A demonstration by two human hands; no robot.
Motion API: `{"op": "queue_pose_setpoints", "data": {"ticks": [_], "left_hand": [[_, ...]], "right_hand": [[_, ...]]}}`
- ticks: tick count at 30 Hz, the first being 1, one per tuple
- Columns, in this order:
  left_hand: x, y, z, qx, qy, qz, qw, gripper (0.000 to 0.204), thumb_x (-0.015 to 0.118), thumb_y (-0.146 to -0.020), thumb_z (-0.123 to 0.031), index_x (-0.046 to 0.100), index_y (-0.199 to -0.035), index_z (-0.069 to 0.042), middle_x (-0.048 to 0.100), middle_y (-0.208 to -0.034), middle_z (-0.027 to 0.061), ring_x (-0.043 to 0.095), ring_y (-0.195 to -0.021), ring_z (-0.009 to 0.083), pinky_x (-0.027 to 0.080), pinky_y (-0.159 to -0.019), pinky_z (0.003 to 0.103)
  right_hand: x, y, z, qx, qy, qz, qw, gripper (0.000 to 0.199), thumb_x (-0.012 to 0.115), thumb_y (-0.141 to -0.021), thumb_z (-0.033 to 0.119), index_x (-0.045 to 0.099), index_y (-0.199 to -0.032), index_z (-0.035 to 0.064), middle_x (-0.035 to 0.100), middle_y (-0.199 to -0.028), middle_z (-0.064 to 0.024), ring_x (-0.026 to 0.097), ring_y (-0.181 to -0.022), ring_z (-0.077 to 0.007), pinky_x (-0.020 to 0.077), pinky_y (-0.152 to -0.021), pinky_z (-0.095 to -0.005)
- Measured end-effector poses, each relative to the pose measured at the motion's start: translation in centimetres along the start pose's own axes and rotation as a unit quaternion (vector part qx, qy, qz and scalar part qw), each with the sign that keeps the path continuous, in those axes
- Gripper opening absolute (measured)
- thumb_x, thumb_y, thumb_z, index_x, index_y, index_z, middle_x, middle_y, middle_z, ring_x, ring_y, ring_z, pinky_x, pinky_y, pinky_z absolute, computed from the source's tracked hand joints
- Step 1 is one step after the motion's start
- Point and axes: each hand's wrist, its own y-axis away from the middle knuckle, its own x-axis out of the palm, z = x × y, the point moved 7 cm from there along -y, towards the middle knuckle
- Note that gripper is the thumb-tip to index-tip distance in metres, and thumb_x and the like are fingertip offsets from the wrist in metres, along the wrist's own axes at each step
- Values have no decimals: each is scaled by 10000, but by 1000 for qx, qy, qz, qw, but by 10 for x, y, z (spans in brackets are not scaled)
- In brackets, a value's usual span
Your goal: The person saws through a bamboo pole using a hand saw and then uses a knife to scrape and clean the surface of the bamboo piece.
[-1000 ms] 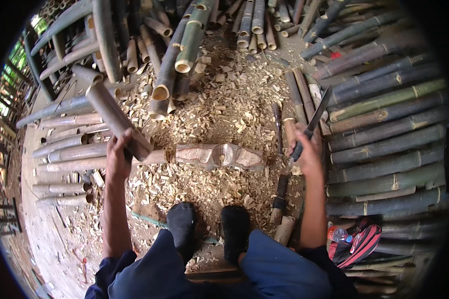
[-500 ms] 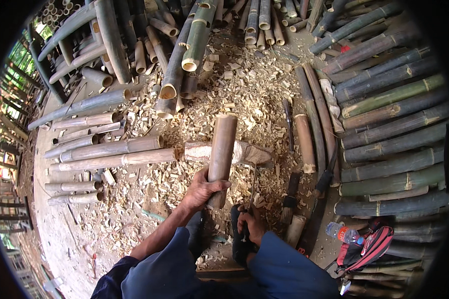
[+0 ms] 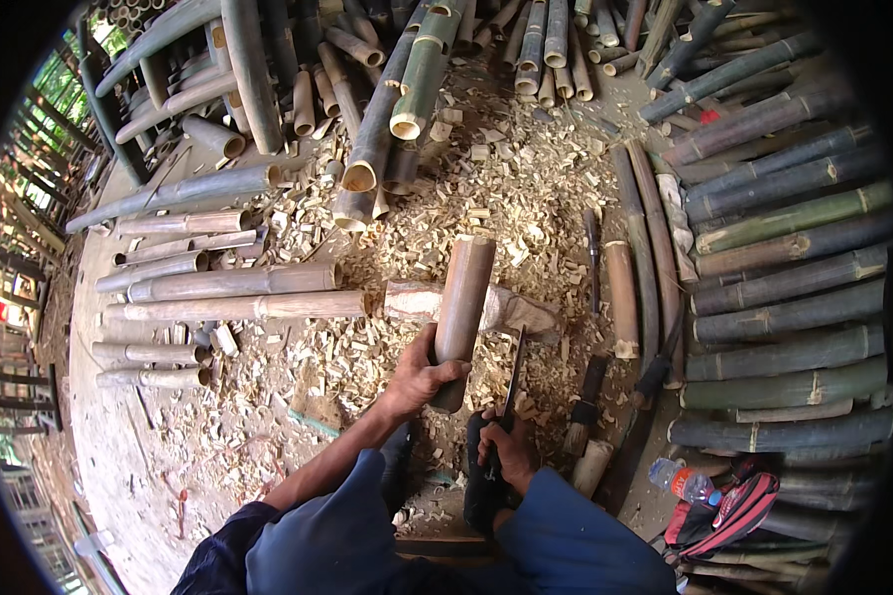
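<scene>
There is one view only, from a camera worn on my head, and it looks steeply down over my knees to the ground in front of me. My forearms come in from the lower edge, so my left hand and right hand sit just below the middle of the picture, close to the lens. The lens is a wide fisheye: a dark round rim frames the picture, and the straight bamboo poles on my right bend toward that rim. The chip-strewn ground fills the centre, farther off than my hands. At the left edge the view reaches sideways to a fence and greenery beyond it.
</scene>
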Motion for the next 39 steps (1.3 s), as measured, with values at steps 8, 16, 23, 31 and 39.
{"op": "queue_pose_setpoints", "data": {"ticks": [8, 16, 23, 31, 39], "left_hand": [[4, -8, 17, -23, 8, 28, 999, 716, 863, -785, -182, 533, -1359, 91, 667, -1186, 173, 654, -1040, 231, 529, -933, 374], [2, -28, 81, -17, -12, -28, 999, 713, 868, -786, -152, 526, -1357, 105, 669, -1211, 176, 656, -1086, 249, 518, -983, 391], [7, -22, 57, -22, -272, -124, 954, 835, 965, -654, -304, 544, -1255, 94, 685, -1093, 235, 688, -1008, 344, 558, -929, 425], [5, -25, 58, -16, -302, -124, 945, 804, 954, -652, -316, 575, -1233, 91, 696, -1111, 235, 698, -1017, 329, 554, -942, 417], [-2, -27, 65, 1, -87, -36, 996, 651, 889, -757, -149, 585, -1275, 103, 695, -1201, 200, 685, -1069, 275, 551, -981, 404]], "right_hand": [[-2, 0, 0, -25, 14, 1, 1000, 296, 639, -876, 80, 521, -1144, 40, 523, -716, -62, 570, -565, -189, 508, -471, -357], [-22, 5, 29, -179, 73, -127, 973, 368, 555, -906, 121, 516, -1252, 4, 521, -804, -74, 524, -544, -157, 485, -460, -333], [-58, -43, 129, -268, 136, -240, 923, 576, 751, -937, 252, 443, -1379, 50, 516, -783, -33, 473, -469, -113, 432, -408, -276], [-55, -78, 129, -217, 103, -253, 937, 599, 790, -921, 292, 432, -1340, 56, 526, -808, -16, 475, -507, -106, 445, -414, -287], [-64, -106, 157, -249, 121, -198, 940, 415, 792, -919, 272, 525, -1144, 49, 529, -756, 0, 525, -554, -122, 483, -470, -323]]}}
